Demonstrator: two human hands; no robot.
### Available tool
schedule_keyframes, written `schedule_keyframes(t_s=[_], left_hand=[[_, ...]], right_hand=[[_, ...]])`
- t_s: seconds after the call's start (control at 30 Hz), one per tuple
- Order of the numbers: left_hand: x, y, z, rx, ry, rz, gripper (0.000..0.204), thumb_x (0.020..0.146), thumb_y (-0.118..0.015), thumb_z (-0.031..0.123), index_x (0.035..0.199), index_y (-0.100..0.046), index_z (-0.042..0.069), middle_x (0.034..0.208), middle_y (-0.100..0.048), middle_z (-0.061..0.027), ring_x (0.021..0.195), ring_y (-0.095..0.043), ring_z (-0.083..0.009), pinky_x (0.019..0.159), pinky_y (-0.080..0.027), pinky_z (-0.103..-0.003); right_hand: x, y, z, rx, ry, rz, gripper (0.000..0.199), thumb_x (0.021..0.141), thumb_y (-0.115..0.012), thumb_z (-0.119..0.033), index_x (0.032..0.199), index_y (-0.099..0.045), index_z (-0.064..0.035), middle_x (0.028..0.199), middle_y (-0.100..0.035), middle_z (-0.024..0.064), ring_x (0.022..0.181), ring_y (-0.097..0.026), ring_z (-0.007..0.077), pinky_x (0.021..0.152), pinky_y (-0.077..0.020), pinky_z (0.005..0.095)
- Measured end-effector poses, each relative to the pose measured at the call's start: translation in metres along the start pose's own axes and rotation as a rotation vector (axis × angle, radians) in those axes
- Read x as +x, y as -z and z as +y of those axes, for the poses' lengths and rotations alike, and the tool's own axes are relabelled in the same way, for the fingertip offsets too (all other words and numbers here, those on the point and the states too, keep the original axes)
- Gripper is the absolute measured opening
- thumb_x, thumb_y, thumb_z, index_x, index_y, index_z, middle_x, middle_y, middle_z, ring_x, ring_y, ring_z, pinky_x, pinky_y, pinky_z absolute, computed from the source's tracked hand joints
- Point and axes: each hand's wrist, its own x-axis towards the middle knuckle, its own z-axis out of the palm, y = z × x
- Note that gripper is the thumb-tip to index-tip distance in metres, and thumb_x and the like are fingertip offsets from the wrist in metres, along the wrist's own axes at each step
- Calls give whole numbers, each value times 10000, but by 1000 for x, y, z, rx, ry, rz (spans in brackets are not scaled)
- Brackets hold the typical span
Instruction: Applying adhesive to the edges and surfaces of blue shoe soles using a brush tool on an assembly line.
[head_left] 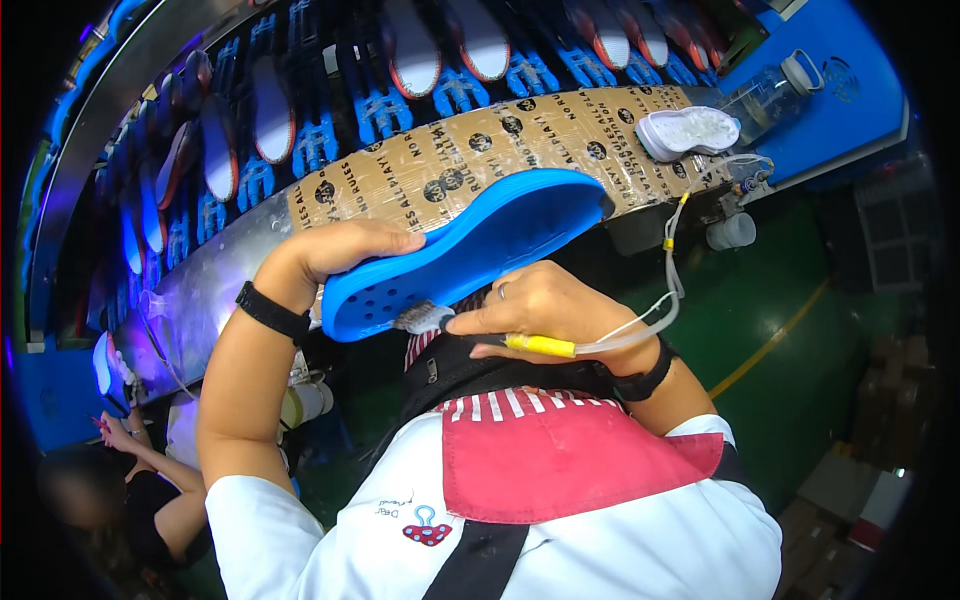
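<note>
My left hand [340, 250] grips the rim of a blue shoe sole [490, 225], thumb on its upper edge. The sole is tilted so that its hollow inner side faces me, with several round holes at the left end. In my right hand [550, 310] is a brush [424, 318], its bristles at the sole's lower left edge by the holes. A clear tube [655, 325] with a yellow sleeve [540, 345] runs along my right hand. Both wrists wear black bands.
Taped cardboard [470, 150] covers the bench edge. Beyond it, several soles [410, 50] rest on blue holders [385, 112]. A white sole [690, 132] and a clear jug [770, 95] stand at the far right. Another person's hand [120, 435] is at lower left.
</note>
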Motion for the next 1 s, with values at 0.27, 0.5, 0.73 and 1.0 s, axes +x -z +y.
schedule_keyframes(t_s=[0.27,0.5,0.73,1.0], left_hand=[[-10,7,-21,-98,-57,25,527,898,-587,401,1163,-593,-54,1090,-650,-174,898,-657,-213,826,-523,-329],[19,7,-97,-711,-391,140,489,966,-484,321,1349,-425,21,1272,-552,-147,1101,-585,-242,924,-494,-405],[32,-18,-112,-1081,-1031,-228,652,917,-448,506,1421,-327,109,1424,-352,-218,1275,-379,-426,975,-372,-637],[38,-10,-115,-1387,-1066,-135,715,873,-409,561,1414,-347,97,1477,-270,-228,1336,-234,-496,997,-225,-730]], right_hand=[[-10,-5,13,18,15,77,347,677,-800,-153,1008,-698,-131,578,-534,56,506,-510,226,522,-448,317],[-23,9,9,-24,-111,128,339,680,-798,-156,995,-698,-82,640,-574,61,575,-548,211,557,-442,317],[-23,12,7,54,-108,339,321,675,-797,-122,966,-696,-31,791,-670,102,690,-632,233,621,-476,305],[-25,9,7,101,-111,387,301,694,-779,-98,973,-690,-30,835,-679,117,727,-643,246,666,-486,315]])
